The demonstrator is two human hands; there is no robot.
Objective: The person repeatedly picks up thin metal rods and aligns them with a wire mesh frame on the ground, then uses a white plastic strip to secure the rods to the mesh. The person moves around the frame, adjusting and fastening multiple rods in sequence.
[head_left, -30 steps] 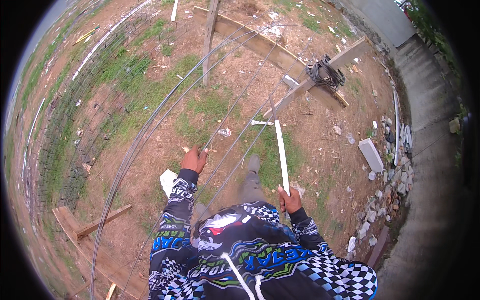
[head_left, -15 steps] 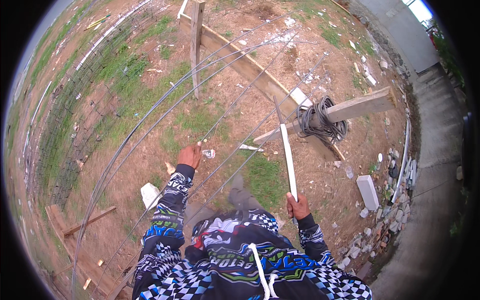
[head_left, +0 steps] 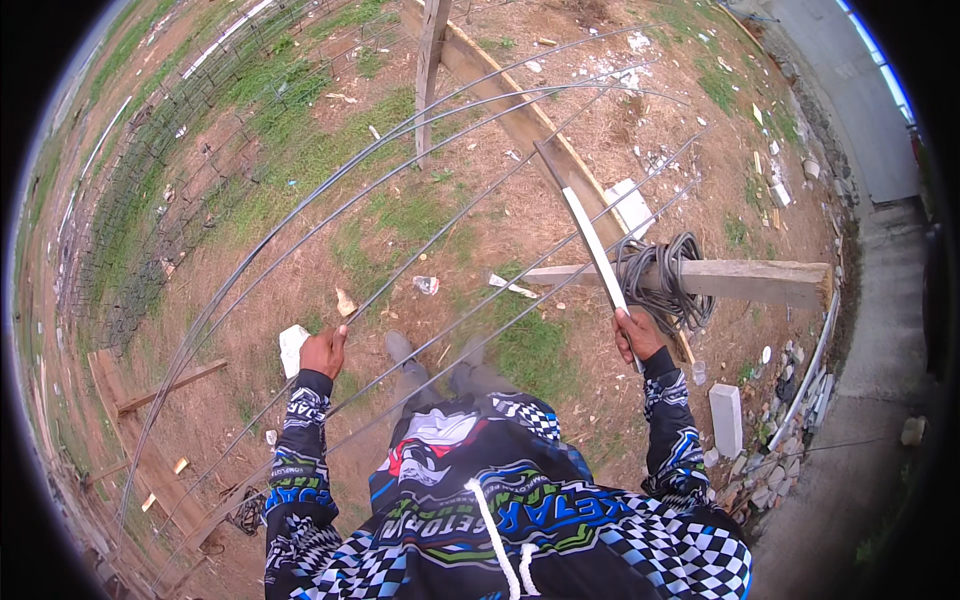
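Although the reddish ground [head_left: 235,330] carries patches of grass [head_left: 530,350], much of it is bare soil. Along the right side runs a grey concrete strip [head_left: 880,330]; at far left lies dark wire mesh [head_left: 120,250]. Several long thin rods [head_left: 340,179] cross from lower left to upper right, some bowed. Beneath their upper ends, a long plank [head_left: 520,105] slants over the ground beside an upright post [head_left: 431,80]. Further right, a wooden bar [head_left: 770,284] bears a coil of dark wire [head_left: 665,280].

The long tool [head_left: 594,240], white along the lower length and dark at the top, points up and left from the right hand, across the line of the rods; whether it touches them cannot be told. A white block [head_left: 727,420] stands to the right, near pale rubble [head_left: 775,480].

The right hand [head_left: 640,336] is wrapped around the tool's lower end. The left hand [head_left: 322,353] pinches one steel rod [head_left: 431,244] between thumb and fingers; that rod extends up and right from the grip. Just beside this hand is a white lump [head_left: 293,350]. Clear litter [head_left: 426,285] lies between the hands, beyond the shoes [head_left: 399,345].
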